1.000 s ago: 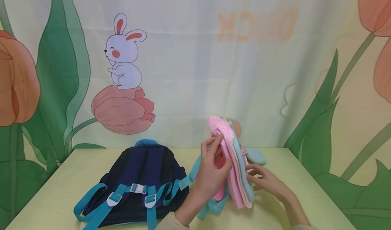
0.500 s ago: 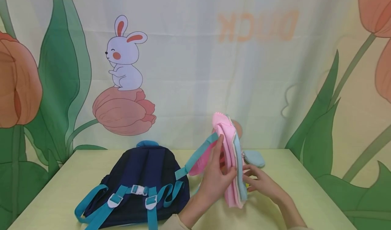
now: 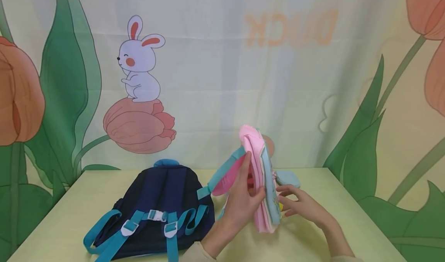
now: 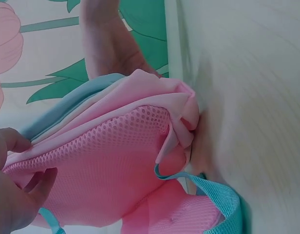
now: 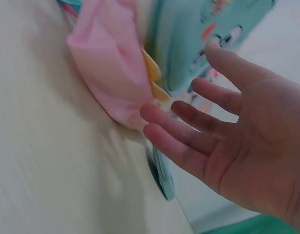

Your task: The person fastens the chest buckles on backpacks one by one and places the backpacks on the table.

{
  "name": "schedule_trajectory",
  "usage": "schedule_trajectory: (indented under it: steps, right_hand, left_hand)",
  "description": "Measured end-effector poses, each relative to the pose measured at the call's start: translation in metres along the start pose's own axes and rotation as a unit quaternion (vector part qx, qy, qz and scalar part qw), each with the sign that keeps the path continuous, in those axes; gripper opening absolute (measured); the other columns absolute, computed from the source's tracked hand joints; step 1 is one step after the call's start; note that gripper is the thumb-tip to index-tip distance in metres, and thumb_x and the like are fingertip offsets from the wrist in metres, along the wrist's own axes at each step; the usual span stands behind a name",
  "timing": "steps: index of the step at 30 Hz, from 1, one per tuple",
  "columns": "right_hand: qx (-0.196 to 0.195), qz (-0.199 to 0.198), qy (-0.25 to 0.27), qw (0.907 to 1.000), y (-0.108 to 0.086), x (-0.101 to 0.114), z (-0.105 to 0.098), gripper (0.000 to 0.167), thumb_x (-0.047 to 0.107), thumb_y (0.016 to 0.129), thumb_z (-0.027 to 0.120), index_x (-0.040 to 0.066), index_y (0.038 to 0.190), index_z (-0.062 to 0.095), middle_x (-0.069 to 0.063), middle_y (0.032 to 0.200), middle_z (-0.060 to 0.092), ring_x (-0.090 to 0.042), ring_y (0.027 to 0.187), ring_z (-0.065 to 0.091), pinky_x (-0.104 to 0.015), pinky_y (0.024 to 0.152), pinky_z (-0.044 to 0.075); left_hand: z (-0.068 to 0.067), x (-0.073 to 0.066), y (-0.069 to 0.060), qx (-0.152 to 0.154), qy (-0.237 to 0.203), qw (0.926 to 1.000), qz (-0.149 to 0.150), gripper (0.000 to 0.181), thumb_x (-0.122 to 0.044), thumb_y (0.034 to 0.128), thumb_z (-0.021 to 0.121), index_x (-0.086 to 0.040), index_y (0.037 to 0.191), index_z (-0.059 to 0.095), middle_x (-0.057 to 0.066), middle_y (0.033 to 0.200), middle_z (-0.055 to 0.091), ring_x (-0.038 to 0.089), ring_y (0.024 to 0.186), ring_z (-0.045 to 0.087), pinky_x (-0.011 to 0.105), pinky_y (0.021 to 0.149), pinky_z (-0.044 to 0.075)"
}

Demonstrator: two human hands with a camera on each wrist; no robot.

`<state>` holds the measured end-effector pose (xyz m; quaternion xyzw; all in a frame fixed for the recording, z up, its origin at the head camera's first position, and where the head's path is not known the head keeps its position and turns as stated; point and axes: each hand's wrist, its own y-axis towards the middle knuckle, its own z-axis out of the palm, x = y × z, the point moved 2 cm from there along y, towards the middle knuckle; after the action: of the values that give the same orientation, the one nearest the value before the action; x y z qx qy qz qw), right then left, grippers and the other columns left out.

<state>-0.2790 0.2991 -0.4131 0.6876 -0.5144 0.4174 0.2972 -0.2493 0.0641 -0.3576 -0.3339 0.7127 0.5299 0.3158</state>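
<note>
My left hand (image 3: 240, 204) grips a small pink and light-blue backpack (image 3: 259, 217) by its side, holding it upright and edge-on. In the left wrist view, the thumb and fingers of the left hand (image 4: 16, 180) pinch the edge of the pink mesh back panel (image 4: 101, 180). A teal shoulder strap (image 3: 226, 169) sticks out to the left. My right hand (image 3: 307, 208) is beside the light-blue front, fingers spread and slightly bent. In the right wrist view, the right hand (image 5: 257, 131) holds nothing; the backpack's light-blue front (image 5: 181, 53) bears a cartoon print.
A dark navy backpack (image 3: 163, 188) with teal straps lies on the table (image 3: 333, 192), left of the pink one. A light-blue pouch (image 3: 288, 178) lies behind the right hand. A printed curtain (image 3: 208, 80) hangs at the back of the table.
The pink backpack has risen slightly and stands more upright, its strap now stretched left. My left hand's fingers have shifted along its side. The right hand stays beside the front.
</note>
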Motion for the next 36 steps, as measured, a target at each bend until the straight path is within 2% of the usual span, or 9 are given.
schedule_trajectory:
  steps: [4,9,11,16,22,27,30,36]
  right_hand:
    - [-0.033,-0.006,-0.013,0.9994,-0.012,-0.008,-0.024,0.049,0.034,0.103,0.054,0.002,0.139,0.047,-0.025,0.134,0.051,-0.033,0.109,0.066,-0.036,0.083,0.058]
    - [-0.087,-0.014,-0.026,0.9957,-0.023,-0.014,-0.047,0.045,0.036,0.102,0.055,0.006,0.137,0.051,-0.018,0.135,0.054,-0.021,0.108,0.067,-0.032,0.085,0.058]
    - [-0.103,-0.023,-0.03,0.9939,-0.025,-0.013,-0.051,0.044,0.036,0.102,0.055,0.009,0.136,0.053,-0.015,0.134,0.055,-0.017,0.106,0.067,-0.031,0.085,0.057]
    - [-0.124,-0.065,-0.05,0.9889,-0.026,0.003,-0.052,0.038,0.034,0.102,0.057,0.011,0.132,0.056,-0.011,0.128,0.059,-0.018,0.104,0.068,-0.031,0.085,0.057]
    - [-0.155,-0.095,-0.088,0.9795,-0.032,0.031,-0.049,0.034,0.032,0.101,0.059,0.014,0.13,0.059,-0.008,0.126,0.061,-0.006,0.097,0.068,-0.027,0.083,0.056]
    - [-0.167,-0.131,-0.105,0.9715,-0.034,0.06,-0.047,0.031,0.028,0.101,0.058,0.015,0.13,0.06,0.0,0.12,0.064,-0.006,0.095,0.068,-0.024,0.083,0.056]
    - [-0.172,-0.158,-0.125,0.9643,-0.032,0.088,-0.047,0.029,0.026,0.101,0.058,0.017,0.128,0.061,0.004,0.118,0.065,-0.003,0.096,0.067,-0.023,0.083,0.055]
    - [-0.168,-0.202,-0.182,0.9476,-0.021,0.147,-0.042,0.028,0.027,0.099,0.062,0.021,0.127,0.062,0.004,0.121,0.064,-0.002,0.103,0.063,-0.022,0.084,0.053]
  left_hand:
    - [-0.001,0.0,0.001,-0.005,-0.004,1.0,0.0,0.101,0.001,0.0896,0.068,-0.04,0.159,0.006,0.008,0.139,0.048,0.019,0.1,0.06,0.021,0.082,0.055]
    - [-0.003,-0.002,0.001,-0.003,-0.002,1.0,0.0,0.102,0.001,0.0894,0.068,-0.04,0.159,0.006,0.006,0.142,0.045,0.021,0.106,0.059,0.023,0.084,0.056]
    - [-0.004,-0.002,0.001,-0.002,0.001,1.0,0.002,0.101,0.001,0.0896,0.068,-0.04,0.159,0.006,0.006,0.141,0.046,0.021,0.105,0.059,0.023,0.083,0.056]
    - [-0.005,-0.003,0.001,-0.002,0.0,1.0,0.004,0.1,0.001,0.0901,0.067,-0.04,0.159,0.007,0.007,0.138,0.047,0.02,0.102,0.059,0.021,0.081,0.055]
    - [-0.003,-0.001,0.002,0.008,-0.006,0.9999,0.004,0.098,-0.001,0.0909,0.068,-0.04,0.158,0.009,0.005,0.135,0.049,0.018,0.1,0.059,0.025,0.083,0.056]
    - [-0.003,0.001,0.003,0.013,-0.004,0.9999,0.007,0.098,-0.003,0.0911,0.069,-0.042,0.158,0.008,0.003,0.14,0.047,0.018,0.104,0.058,0.022,0.083,0.056]
    - [-0.002,0.001,0.003,0.017,-0.006,0.9998,0.008,0.098,-0.004,0.0914,0.069,-0.042,0.158,0.008,0.002,0.143,0.045,0.018,0.107,0.058,0.021,0.083,0.055]
    - [-0.003,-0.001,0.004,0.025,-0.014,0.9995,-0.013,0.097,-0.007,0.0922,0.069,-0.049,0.155,0.008,-0.003,0.144,0.044,0.015,0.108,0.057,0.021,0.084,0.055]
